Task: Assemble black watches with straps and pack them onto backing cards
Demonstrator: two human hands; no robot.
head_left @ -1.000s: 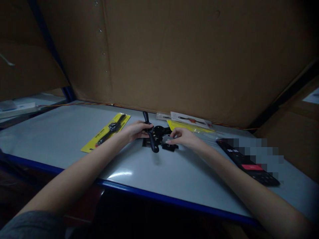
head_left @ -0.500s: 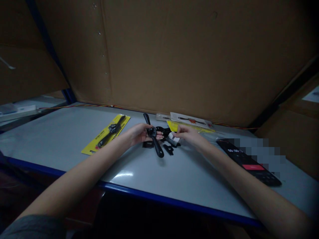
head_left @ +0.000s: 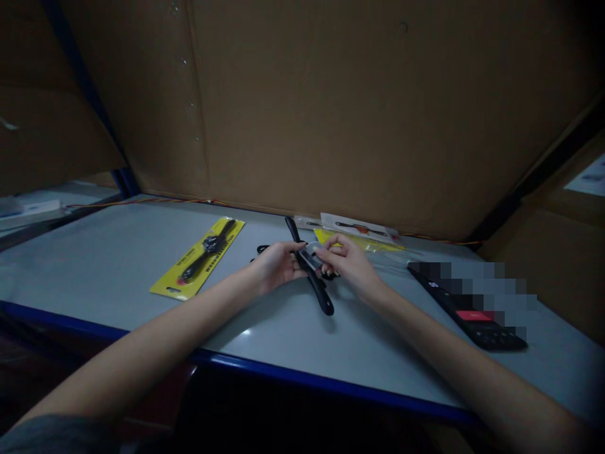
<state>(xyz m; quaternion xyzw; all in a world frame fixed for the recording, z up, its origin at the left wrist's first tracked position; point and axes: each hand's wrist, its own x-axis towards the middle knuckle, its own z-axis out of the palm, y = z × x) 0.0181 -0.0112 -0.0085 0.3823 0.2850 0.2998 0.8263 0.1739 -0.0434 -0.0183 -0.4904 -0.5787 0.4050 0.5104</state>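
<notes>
Pointing near-right; black handle (head_left: 321, 295) between left hand (head_left: 278, 266), right hand (head_left: 347, 260)

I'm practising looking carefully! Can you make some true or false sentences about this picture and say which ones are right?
1. The left hand touches a black-handled tool. True.
2. The yellow card lies to the right of both hands. False: it lies to their left.
3. The table's front edge is blue. True.
4. The right hand pinches a red ball. False: it pinches a small grey piece.
5. Brown cardboard stands behind the table. True.
</notes>
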